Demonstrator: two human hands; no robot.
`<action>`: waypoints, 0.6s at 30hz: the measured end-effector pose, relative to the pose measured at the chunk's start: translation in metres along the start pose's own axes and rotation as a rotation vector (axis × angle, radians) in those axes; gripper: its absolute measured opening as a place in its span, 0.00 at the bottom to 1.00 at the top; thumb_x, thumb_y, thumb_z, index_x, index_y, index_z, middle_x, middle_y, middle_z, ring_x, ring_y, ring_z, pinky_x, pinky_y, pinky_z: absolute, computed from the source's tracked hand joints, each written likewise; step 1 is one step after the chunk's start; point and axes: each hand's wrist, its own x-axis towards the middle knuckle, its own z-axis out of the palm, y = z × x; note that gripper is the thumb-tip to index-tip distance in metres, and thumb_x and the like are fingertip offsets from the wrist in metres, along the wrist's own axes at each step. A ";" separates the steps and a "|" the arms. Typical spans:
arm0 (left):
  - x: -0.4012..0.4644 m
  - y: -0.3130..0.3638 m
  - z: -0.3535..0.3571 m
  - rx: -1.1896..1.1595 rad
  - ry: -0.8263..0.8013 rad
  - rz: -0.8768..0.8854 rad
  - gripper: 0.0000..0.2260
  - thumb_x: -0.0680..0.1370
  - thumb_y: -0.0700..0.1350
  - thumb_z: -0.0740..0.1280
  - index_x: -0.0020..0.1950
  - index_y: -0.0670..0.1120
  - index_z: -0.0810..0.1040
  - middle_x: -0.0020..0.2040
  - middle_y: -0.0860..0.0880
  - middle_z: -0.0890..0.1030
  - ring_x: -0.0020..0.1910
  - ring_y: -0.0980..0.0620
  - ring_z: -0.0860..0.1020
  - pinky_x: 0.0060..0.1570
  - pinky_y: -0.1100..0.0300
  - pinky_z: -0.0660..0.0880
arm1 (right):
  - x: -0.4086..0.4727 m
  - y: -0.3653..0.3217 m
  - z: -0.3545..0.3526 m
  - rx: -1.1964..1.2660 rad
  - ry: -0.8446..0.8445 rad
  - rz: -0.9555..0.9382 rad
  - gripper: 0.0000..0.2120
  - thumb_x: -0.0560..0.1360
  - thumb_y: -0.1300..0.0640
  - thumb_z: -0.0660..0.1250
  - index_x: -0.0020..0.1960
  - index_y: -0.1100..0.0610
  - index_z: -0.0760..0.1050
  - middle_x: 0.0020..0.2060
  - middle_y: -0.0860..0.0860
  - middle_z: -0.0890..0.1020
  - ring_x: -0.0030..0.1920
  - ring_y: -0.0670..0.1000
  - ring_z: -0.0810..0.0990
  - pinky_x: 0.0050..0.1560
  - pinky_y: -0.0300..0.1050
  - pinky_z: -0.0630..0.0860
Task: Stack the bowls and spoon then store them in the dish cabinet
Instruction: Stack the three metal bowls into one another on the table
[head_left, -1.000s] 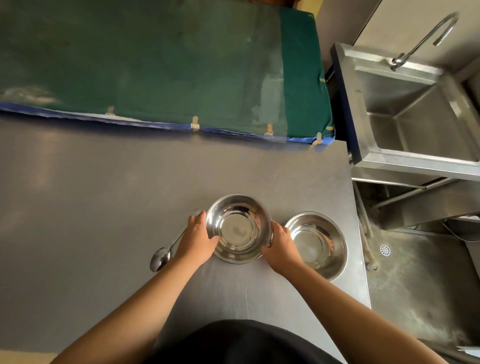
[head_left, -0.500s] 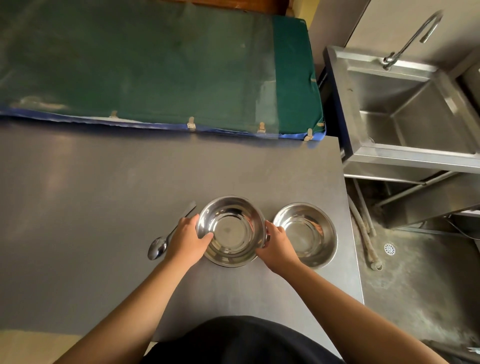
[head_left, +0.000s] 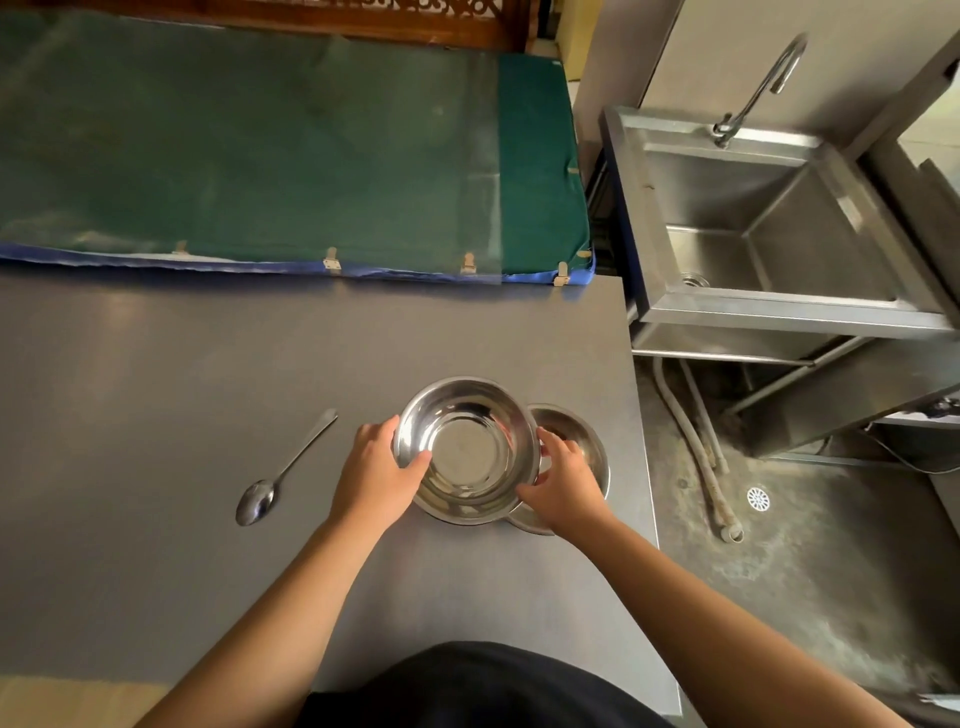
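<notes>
with the left hand (head_left: 375, 470) and right hand (head_left: 563, 483) clasping the upper steel bowl (head_left: 466, 449) by its rim, centre it over the lower steel bowl (head_left: 584, 441) before lowering level, so it nests.

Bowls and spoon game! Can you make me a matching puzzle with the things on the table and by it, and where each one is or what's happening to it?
Things:
1. held bowl
2. second bowl
3. spoon
4. tap

Places or states:
A. lying alone on the grey table, nobody touching it
B. above the sink
C. gripped by the left hand and right hand
D. partly hidden behind the right hand

Pairs: 1-C, 2-D, 3-A, 4-B
</notes>
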 end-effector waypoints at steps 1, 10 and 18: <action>-0.001 0.006 0.006 0.006 -0.017 0.006 0.20 0.74 0.53 0.70 0.65 0.50 0.74 0.58 0.50 0.73 0.49 0.48 0.78 0.50 0.55 0.75 | 0.001 0.005 -0.006 -0.003 0.013 0.003 0.35 0.69 0.59 0.73 0.74 0.51 0.67 0.64 0.54 0.73 0.52 0.54 0.83 0.59 0.47 0.76; -0.003 0.037 0.055 0.086 -0.177 0.054 0.22 0.73 0.52 0.71 0.65 0.52 0.73 0.58 0.52 0.71 0.47 0.49 0.78 0.50 0.54 0.75 | 0.005 0.050 -0.043 -0.060 0.018 0.062 0.34 0.70 0.58 0.72 0.74 0.50 0.66 0.61 0.53 0.73 0.50 0.55 0.80 0.46 0.44 0.76; 0.002 0.039 0.089 0.114 -0.294 0.015 0.30 0.68 0.44 0.77 0.68 0.52 0.71 0.60 0.51 0.72 0.51 0.48 0.78 0.51 0.51 0.77 | 0.010 0.078 -0.052 -0.111 0.005 0.104 0.25 0.71 0.58 0.69 0.67 0.49 0.70 0.58 0.51 0.73 0.45 0.54 0.81 0.46 0.48 0.78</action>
